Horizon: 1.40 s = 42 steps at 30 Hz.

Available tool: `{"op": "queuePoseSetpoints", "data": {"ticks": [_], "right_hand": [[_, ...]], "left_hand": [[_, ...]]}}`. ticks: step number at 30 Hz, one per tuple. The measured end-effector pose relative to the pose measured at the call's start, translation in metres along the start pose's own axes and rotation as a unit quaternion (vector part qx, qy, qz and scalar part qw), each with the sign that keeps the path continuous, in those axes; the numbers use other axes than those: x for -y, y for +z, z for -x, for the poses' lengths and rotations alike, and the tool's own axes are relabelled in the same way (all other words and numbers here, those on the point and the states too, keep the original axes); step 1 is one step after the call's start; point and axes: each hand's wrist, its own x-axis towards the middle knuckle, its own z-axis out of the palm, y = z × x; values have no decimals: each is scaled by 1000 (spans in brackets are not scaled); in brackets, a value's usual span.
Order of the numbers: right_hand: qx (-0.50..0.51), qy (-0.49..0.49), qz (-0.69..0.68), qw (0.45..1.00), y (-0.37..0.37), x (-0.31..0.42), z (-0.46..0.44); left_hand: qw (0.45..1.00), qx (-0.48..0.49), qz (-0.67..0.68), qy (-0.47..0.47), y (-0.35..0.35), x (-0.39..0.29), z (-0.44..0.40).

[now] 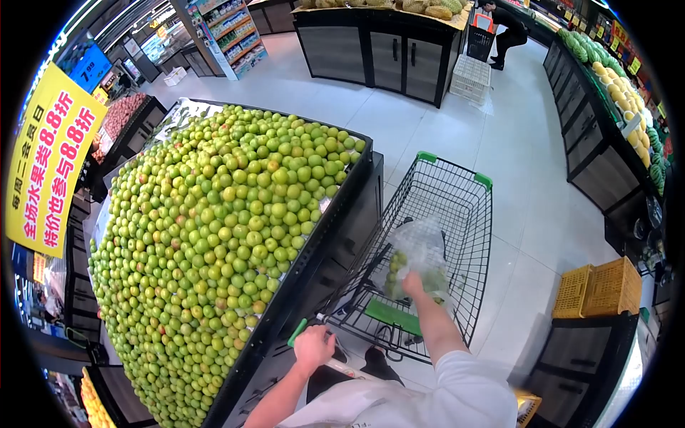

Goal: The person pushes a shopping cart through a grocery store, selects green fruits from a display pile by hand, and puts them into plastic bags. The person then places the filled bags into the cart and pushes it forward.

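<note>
The left hand (314,347) lies over the pale, red-marked handle (347,368) of a black wire shopping cart (457,196) with green plastic corners; its grip is curled, but I cannot tell if it closes fully round the bar. The right hand (412,285) reaches down inside the cart, touching a translucent plastic bag (428,246) with round green fruits (397,262) in it. The bag sits within the basket; the right grip's fingertips are hidden, so I cannot tell if they pinch the plastic.

Left of the cart, a dark-sided counter (347,221) bears a broad heap of round yellow-green fruits (228,214). To the right stand 2 yellow plastic crates (611,287). Farther off are stacked white plastic crates (471,77), and beyond them a dark-clothed person (510,32).
</note>
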Motion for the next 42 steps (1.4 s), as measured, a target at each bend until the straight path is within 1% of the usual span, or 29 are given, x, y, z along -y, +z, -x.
{"op": "queuePoseSetpoints", "data": {"ticks": [2, 4, 5, 7, 9, 11, 12, 14, 15, 17, 21, 23, 24, 25, 27, 28, 30, 31, 33, 34, 35, 38, 39, 41, 42], "right_hand": [[19, 8, 8, 1000, 17, -10, 7], [67, 15, 77, 995, 25, -19, 13], [71, 17, 75, 995, 26, -25, 13], [122, -4, 129, 984, 16, -35, 17], [75, 20, 91, 993, 3, -41, 8], [102, -12, 122, 987, -28, -42, 5], [102, -1, 121, 987, -33, -44, 7], [11, -25, 111, 993, -40, -43, 11], [9, -22, 111, 994, -40, -42, 12], [163, 18, 136, 977, -38, -41, 18], [147, 0, 161, 976, -56, -15, 62], [64, -83, 108, 989, -69, -15, 85], [-5, -116, 34, 993, -81, -11, 106], [-75, -149, -38, 985, -95, -8, 133], [-118, -144, -112, 976, -141, 20, 194], [-120, -139, -111, 977, -156, 26, 228], [-178, -115, -64, 975, -170, 26, 295], [-164, -100, -65, 979, -169, 22, 322], [-250, -31, 8, 968, -160, 21, 376], [-253, -1, -2, 967, -151, 18, 389], [-247, 9, -3, 969, -150, 20, 394], [-317, 46, 21, 947, -155, 43, 384], [-318, 53, 21, 946, -158, 39, 381], [-339, -2, 14, 941, -155, 34, 383], [-368, -11, 19, 930, -159, 36, 380]], "left_hand": [[1000, 7, -7, -5, -1, 0, -2], [1000, 14, 17, -14, -1, 0, -3], [1000, 18, 16, -15, -1, 1, -4], [1000, 1, 26, 0, -2, 2, -6], [1000, -8, 19, 8, -3, 2, -10], [1000, -9, 15, 15, -6, -1, -15], [1000, -10, 19, 18, -5, 0, -18], [999, -9, 22, 24, -5, -1, -23], [1000, -7, 19, 23, -5, -2, -25], [1000, -2, 16, 26, -5, -4, -27], [999, 2, 9, 30, -4, -9, -36], [999, 3, 16, 32, -3, -12, -40], [999, -1, 11, 40, -2, -12, -43], [999, -6, 6, 48, 0, -13, -47], [999, 7, 6, 54, 0, -16, -52], [998, 10, -1, 66, 2, -15, -56], [995, 23, -19, 93, 5, -12, -63], [993, 35, -31, 108, 6, -14, -66], [991, 73, -55, 100, 5, -20, -71], [990, 85, -56, 95, 3, -24, -72], [990, 92, -57, 93, 1, -28, -74], [984, 122, -78, 106, 3, -34, -79], [983, 126, -79, 111, 5, -36, -81], [981, 136, -82, 113, 6, -37, -81], [979, 138, -97, 115, 7, -38, -81]]}}
